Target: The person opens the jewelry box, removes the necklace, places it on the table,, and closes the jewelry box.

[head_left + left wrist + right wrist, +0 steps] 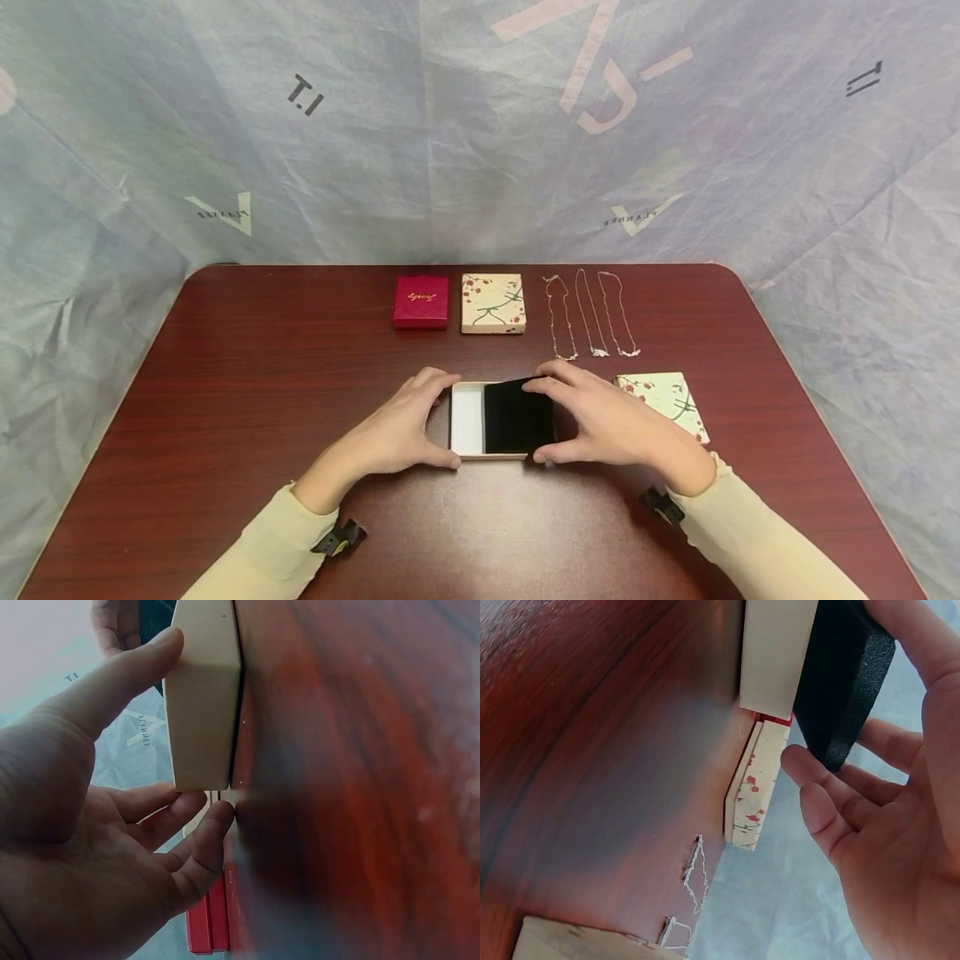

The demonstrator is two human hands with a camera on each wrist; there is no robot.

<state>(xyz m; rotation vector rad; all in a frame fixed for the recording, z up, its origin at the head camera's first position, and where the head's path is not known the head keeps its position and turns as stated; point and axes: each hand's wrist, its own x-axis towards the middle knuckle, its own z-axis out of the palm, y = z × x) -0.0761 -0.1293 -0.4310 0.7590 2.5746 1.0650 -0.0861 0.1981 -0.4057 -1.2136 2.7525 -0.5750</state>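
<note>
A shallow cream box base (468,419) with a white inside sits at the middle of the table. My left hand (393,429) grips its left end, thumb on the near side and fingers at the far corner. With thumb and fingers my right hand (600,425) holds a black foam pad (519,417) by its edges. The pad covers the right part of the box and leaves a white strip showing at the left. In the right wrist view the pad (840,682) stands partly above the box wall (776,660).
A floral lid (660,396) lies partly behind my right forearm. Toward the back are a red jewelry box (421,302), a floral box (492,302) and three silver necklaces (590,317) laid side by side. A printed cloth (427,150) hangs behind the table.
</note>
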